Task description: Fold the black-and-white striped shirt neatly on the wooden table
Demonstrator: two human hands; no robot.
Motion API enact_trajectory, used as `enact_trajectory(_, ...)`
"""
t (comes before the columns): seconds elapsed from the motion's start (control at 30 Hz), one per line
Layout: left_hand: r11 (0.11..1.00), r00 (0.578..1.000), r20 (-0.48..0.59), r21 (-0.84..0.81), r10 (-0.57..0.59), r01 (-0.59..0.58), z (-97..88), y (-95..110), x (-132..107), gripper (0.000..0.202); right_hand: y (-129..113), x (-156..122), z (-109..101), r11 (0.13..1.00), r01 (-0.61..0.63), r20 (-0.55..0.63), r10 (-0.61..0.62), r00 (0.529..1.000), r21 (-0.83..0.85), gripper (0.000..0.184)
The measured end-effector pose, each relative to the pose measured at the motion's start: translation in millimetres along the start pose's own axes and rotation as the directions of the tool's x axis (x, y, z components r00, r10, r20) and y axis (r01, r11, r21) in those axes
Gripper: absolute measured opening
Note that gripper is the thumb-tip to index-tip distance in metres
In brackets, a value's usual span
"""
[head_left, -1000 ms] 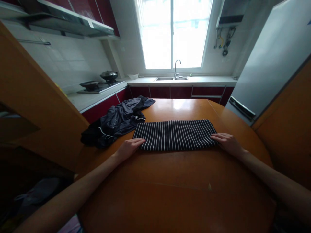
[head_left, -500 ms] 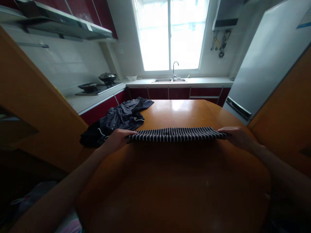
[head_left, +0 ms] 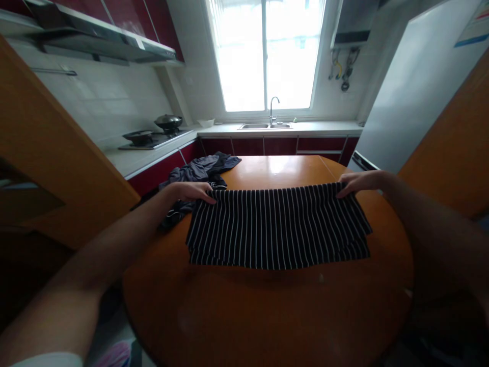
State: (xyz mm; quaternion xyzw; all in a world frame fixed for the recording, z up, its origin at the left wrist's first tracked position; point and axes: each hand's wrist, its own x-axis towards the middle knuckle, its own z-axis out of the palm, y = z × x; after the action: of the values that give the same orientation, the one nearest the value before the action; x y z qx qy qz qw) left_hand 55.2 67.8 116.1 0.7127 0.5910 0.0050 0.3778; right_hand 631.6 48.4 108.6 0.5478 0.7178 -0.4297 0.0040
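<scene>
A black cloth garment with white stripes is stretched between my two hands; its exact kind does not show. My left hand pinches the upper left corner, thumb in front. At the upper right corner, my right hand grips the fabric the same way. The cloth hangs down in layers from its straight top edge, with its lower edge over the near half of the wooden table. Behind my left hand lies a heap of dark clothes, partly hidden by that hand and the striped cloth.
Beyond the table runs a white counter with a sink and a tap. Pans stand on the stove at the left. A fridge rises at the right, and a wooden panel slants along the left.
Both hands have risen with the striped cloth. Its front face now hangs down in view, where before it was seen nearly edge-on as a narrow strip.
</scene>
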Motion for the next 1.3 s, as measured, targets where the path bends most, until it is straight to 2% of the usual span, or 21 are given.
enact_trajectory(0.03,0.997,0.992,0.117,-0.064,-0.035,0.043,7.2,-6,18,0.044,4,19,6,0.998,-0.057,0.019,0.056,0.998,0.035,0.036)
enact_trajectory(0.1,0.984,0.972,0.222,-0.136,-0.080,0.112,19.2,-19,50,0.051,13,54,19,0.986,-0.120,0.059,0.114,0.992,0.117,0.039)
enact_trajectory(0.17,0.976,0.967,0.234,-0.163,-0.102,0.143,25.8,-31,74,0.055,23,80,26,0.970,-0.175,0.067,0.165,0.984,0.170,0.040)
enact_trajectory(0.27,0.977,0.966,0.232,-0.153,-0.114,0.152,25.6,-44,96,0.056,37,101,26,0.952,-0.223,0.063,0.214,0.975,0.210,0.043)
enact_trajectory(0.43,0.990,0.978,0.157,0.065,-0.136,0.127,0.8,-48,101,0.054,46,106,12,0.958,-0.221,0.047,0.216,0.975,0.184,0.045)
enact_trajectory(0.5,0.977,0.985,0.112,0.186,-0.127,0.105,-10.1,-40,94,0.051,39,105,11,0.975,-0.210,-0.077,0.216,0.973,0.076,0.046)
enact_trajectory(0.53,0.962,0.992,0.054,0.256,-0.111,0.093,-11.0,-33,89,0.050,32,105,15,0.977,-0.213,-0.205,0.208,0.956,-0.003,0.046)
enact_trajectory(0.57,0.941,0.997,-0.042,0.329,-0.069,0.079,-6.9,-24,84,0.048,22,105,24,0.972,-0.217,-0.359,0.173,0.917,-0.086,0.048)
enact_trajectory(0.6,0.914,0.987,-0.161,0.400,0.000,0.065,3.6,-12,78,0.046,11,106,37,0.961,-0.223,-0.511,0.110,0.852,-0.165,0.050)
enact_trajectory(0.63,0.882,0.952,-0.289,0.470,0.105,0.046,20.7,2,72,0.044,-3,108,55,0.947,-0.226,-0.646,0.025,0.763,-0.230,0.052)
enact_trajectory(0.67,0.856,0.894,-0.376,0.517,0.243,-0.015,44.0,17,68,0.044,-17,110,78,0.941,-0.173,-0.689,-0.081,0.720,-0.292,0.056)
enact_trajectory(0.7,0.823,0.837,-0.399,0.559,0.374,-0.102,72.2,32,66,0.045,-31,112,104,0.931,-0.105,-0.684,-0.176,0.708,-0.348,0.059)
enact_trajectory(0.77,0.725,0.741,-0.321,0.614,0.590,-0.312,133.7,57,67,0.051,-58,118,158,0.891,0.060,-0.559,-0.333,0.760,-0.450,0.063)
enact_trajectory(0.8,0.680,0.716,-0.270,0.630,0.644,-0.374,161.9,65,70,0.054,-68,122,182,0.871,0.106,-0.498,-0.370,0.784,-0.480,0.065)
enact_trajectory(0.83,0.654,0.711,-0.228,0.636,0.665,-0.409,185.6,69,75,0.056,-75,125,202,0.861,0.124,-0.460,-0.379,0.803,-0.494,0.066)
enact_trajectory(0.9,0.681,0.748,-0.214,0.617,0.628,-0.395,214.9,69,85,0.058,-81,131,225,0.861,0.105,-0.439,-0.354,0.825,-0.497,0.065)
enact_trajectory(0.93,0.702,0.772,-0.220,0.609,0.596,-0.369,220.5,66,90,0.058,-80,134,228,0.867,0.081,-0.448,-0.332,0.830,-0.492,0.065)
enact_trajectory(1.0,0.744,0.807,-0.255,0.596,0.533,-0.303,219.1,57,97,0.060,-73,139,222,0.877,0.022,-0.481,-0.284,0.829,-0.480,0.066)
enact_trajectory(1.17,0.815,0.845,-0.356,0.559,0.400,-0.150,195.0,35,95,0.065,-37,143,184,0.892,-0.124,-0.544,-0.150,0.826,-0.435,0.070)
enact_trajectory(1.3,0.868,0.878,-0.427,0.496,0.217,0.027,172.2,2,82,0.068,0,141,163,0.891,-0.235,-0.614,-0.060,0.787,-0.389,0.070)
